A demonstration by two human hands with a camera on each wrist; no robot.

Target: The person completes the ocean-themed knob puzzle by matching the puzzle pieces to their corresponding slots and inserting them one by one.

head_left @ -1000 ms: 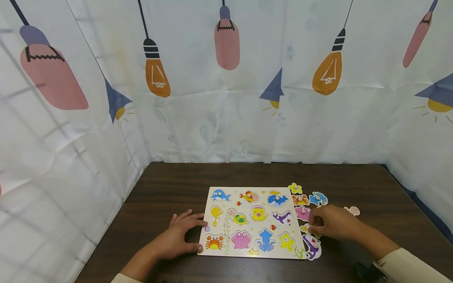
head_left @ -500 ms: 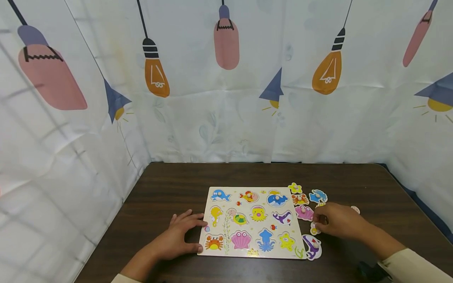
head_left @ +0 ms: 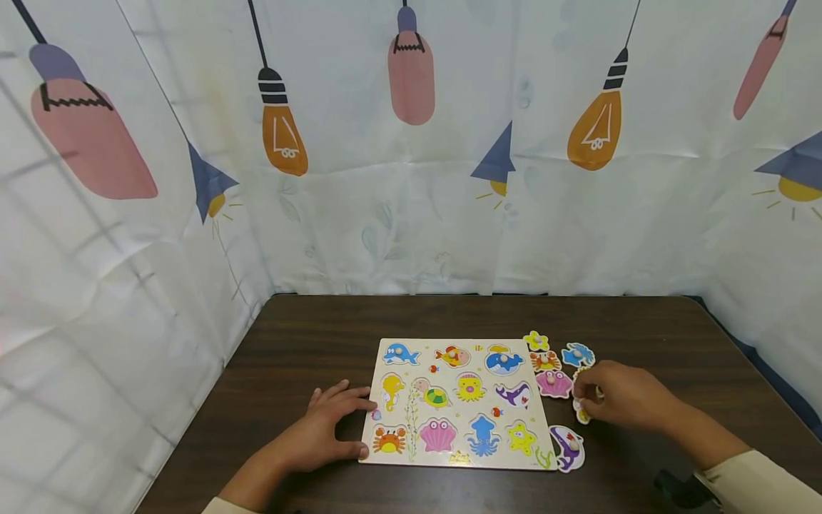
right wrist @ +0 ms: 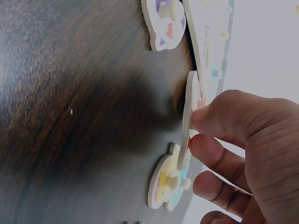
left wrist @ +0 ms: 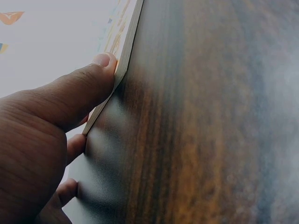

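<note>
My left hand (head_left: 317, 434) rests at the left edge of the puzzle board (head_left: 461, 407), thumb and fingers touching it. In the left wrist view the thumb (left wrist: 88, 81) presses on the board's corner. Right of the board, my right hand (head_left: 619, 396) pinches a yellowish knobbed puzzle piece (head_left: 581, 412), mostly hidden by the fingers. That puzzle piece (right wrist: 188, 116) stands nearly edge-on in the right wrist view, gripped between thumb and finger. Just beyond it lies a yellow and teal puzzle piece (right wrist: 163, 184).
Along the board's right edge lie a yellow star piece (head_left: 536, 341), an orange crab piece (head_left: 546, 361), a pink shell piece (head_left: 554, 384) and a purple whale piece (head_left: 568, 450). A blue piece (head_left: 578, 355) lies behind my right hand. A patterned curtain (head_left: 411, 214) hangs behind the brown table (head_left: 321, 321).
My right hand has moved a little to the right, drawing the yellowish puzzle piece away from the board's edge. The left hand and the board have stayed in place.
</note>
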